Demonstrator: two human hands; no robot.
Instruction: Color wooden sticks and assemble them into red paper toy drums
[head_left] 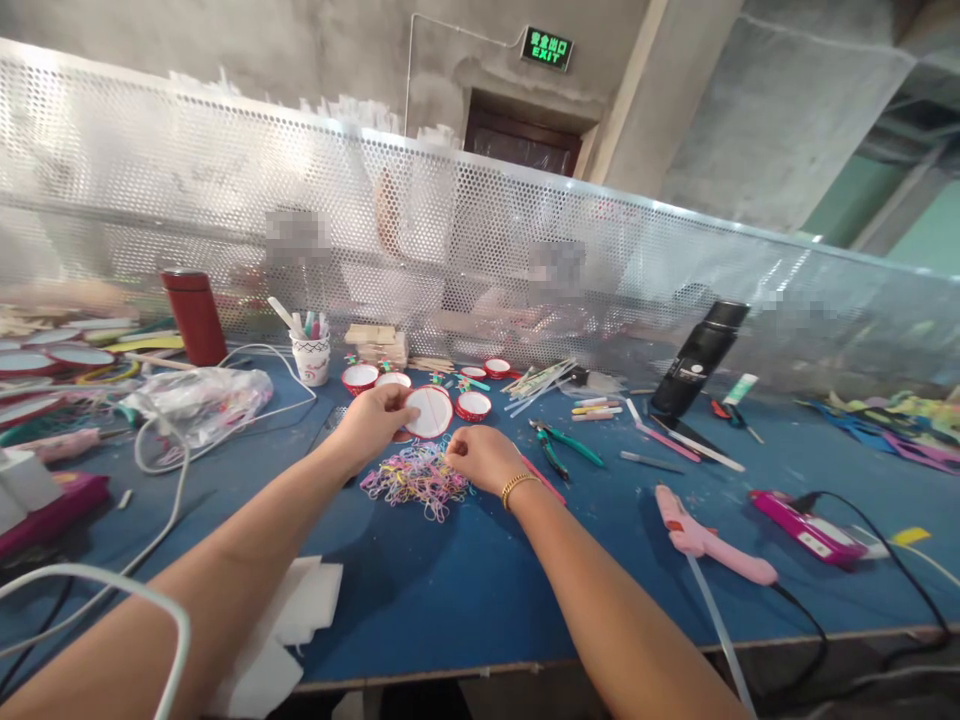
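Room: I am looking from afar at concrete walls [225,40], a green EXIT sign [547,48] glowing above a dark door [521,150].
Barrier: a perforated metal panel [480,225] is running left to right beyond the table.
Surface: the blue table [420,610] is filling the lower view, most things crowding its far half.
Hands: two. The left hand [375,422] is pinching a red-rimmed disc [430,412] between thumb and fingers, over the table's far middle. The right hand [486,458] is hovering just to the near right, fingers curling in narrow; I cannot tell whether they are holding anything.
Flasks: two are standing, a red flask [195,318] far left, a black flask [697,365] far right.
Glue gun: one, a pink glue gun [709,545], is lying near right.
Pliers: one green-handled pair of pliers [577,446] is lying right of the right hand.
Dishes: I am counting at least five red-rimmed dishes [472,405] beyond the hands.
Around: a plastic bag [225,405] is lying left; one paper cup [310,362] is holding pens.
In the way: a white cable [182,632] is arching across the left forearm, near left.
Bands: coloured loops [416,480] are heaping just nearer than the disc, too tangled to count.
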